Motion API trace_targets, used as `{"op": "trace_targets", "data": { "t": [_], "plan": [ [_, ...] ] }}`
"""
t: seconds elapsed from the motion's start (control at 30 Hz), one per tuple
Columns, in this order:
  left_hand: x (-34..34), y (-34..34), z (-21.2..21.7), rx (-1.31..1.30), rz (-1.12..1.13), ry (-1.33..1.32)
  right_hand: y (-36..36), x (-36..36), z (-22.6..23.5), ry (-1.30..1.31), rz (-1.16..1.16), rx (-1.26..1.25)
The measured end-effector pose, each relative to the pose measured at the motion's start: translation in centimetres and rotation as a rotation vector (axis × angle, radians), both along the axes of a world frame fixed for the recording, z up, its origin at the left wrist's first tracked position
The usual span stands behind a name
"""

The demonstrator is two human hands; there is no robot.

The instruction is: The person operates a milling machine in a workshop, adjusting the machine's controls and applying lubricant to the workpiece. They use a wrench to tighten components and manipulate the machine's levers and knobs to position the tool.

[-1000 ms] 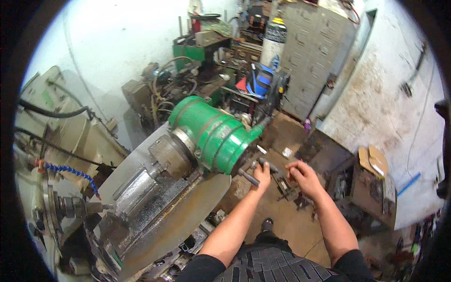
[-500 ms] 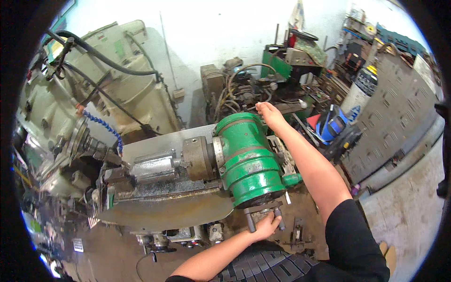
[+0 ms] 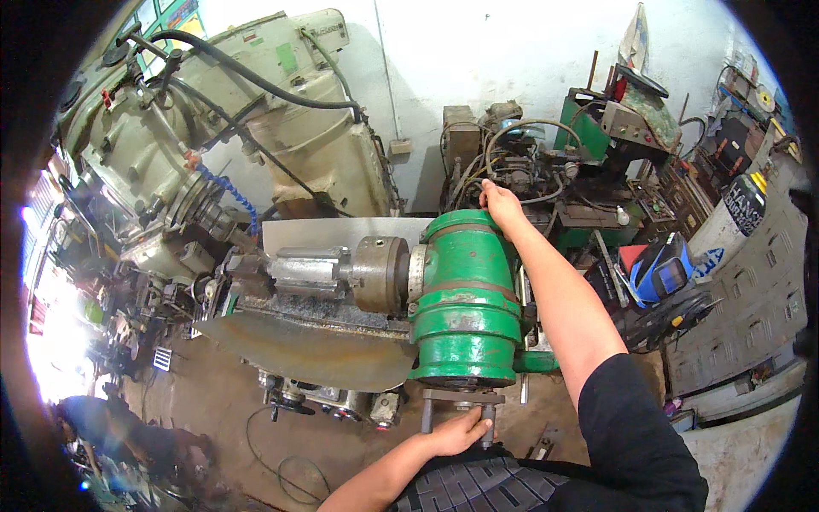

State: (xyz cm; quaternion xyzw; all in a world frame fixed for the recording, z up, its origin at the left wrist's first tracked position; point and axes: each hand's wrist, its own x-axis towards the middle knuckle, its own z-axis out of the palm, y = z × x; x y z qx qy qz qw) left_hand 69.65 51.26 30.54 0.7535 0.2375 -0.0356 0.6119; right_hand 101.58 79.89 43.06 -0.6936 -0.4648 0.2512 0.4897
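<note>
A green cylindrical dividing head (image 3: 467, 320) stands in front of me on a machine table. My left hand (image 3: 459, 433) is closed around the right grip of the two-handled crank (image 3: 465, 398) at its near end. At the far end of the green body, my right hand (image 3: 499, 206) has its fingers curled together; what they hold, if anything, is hidden. Left of the green body, a round steel chuck (image 3: 381, 275) adjoins a shiny, grooved metal workpiece (image 3: 309, 271), which reaches to a dark block (image 3: 250, 271). Metal chips lie below the workpiece.
A curved sheet-metal guard (image 3: 311, 354) hangs along the table's near side. A large pale machine (image 3: 316, 141) with black hoses stands at the back left. To the right are a blue welding mask (image 3: 661, 269), a gas cylinder (image 3: 734, 209) and grey metal doors (image 3: 759, 294).
My view has swung, so the scene sits further right and the dividing head looks more upright. Both hands keep their places at its two ends. I cannot tell whether the crank has turned.
</note>
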Motion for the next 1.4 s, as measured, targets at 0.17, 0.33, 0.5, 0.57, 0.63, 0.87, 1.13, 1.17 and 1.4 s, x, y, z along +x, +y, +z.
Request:
{"op": "trace_targets", "data": {
  "t": [0.17, 0.33, 0.5, 0.57, 0.63, 0.87, 1.13, 1.17, 1.4],
  "plan": [
    [0.3, -0.6, -0.8, -0.049, 0.024, -0.074, 0.7, -0.3, -0.5, -0.434, -0.253, -0.075],
    [0.7, -1.6, -0.7, 0.066, 0.137, -0.087, 0.2, 0.2, -0.9, -0.348, -0.456, -0.03],
    [1.0, -1.5, -1.4, 0.109, 0.125, -0.105, -2.4, -1.6, -0.7, -0.658, -0.582, -0.048],
    [1.0, -1.5, -1.8, 0.082, 0.152, -0.212, -5.3, -3.3, 0.2, -0.68, -0.543, 0.061],
    [0.9, -1.4, -2.2, 0.1, 0.133, -0.148, -9.3, -5.5, 1.6, -0.553, -0.507, 0.192],
    [1.6, -1.8, -2.0, -0.8, 0.342, -0.166, -31.2, -19.6, 1.5, 0.186, -0.026, 0.241],
    [2.2, -4.5, -1.6, -0.989, 0.443, -0.395, -37.4, -27.3, -3.2, 0.15, -0.021, -0.235],
    [2.2, -4.7, -1.7, -1.054, 0.468, -0.396, -37.0, -27.4, -3.7, 0.245, 0.038, -0.317],
    [2.5, -5.0, -2.0, -0.787, 0.503, -0.338, -33.9, -27.3, -4.7, 0.757, 0.081, -0.427]
  ]
}}
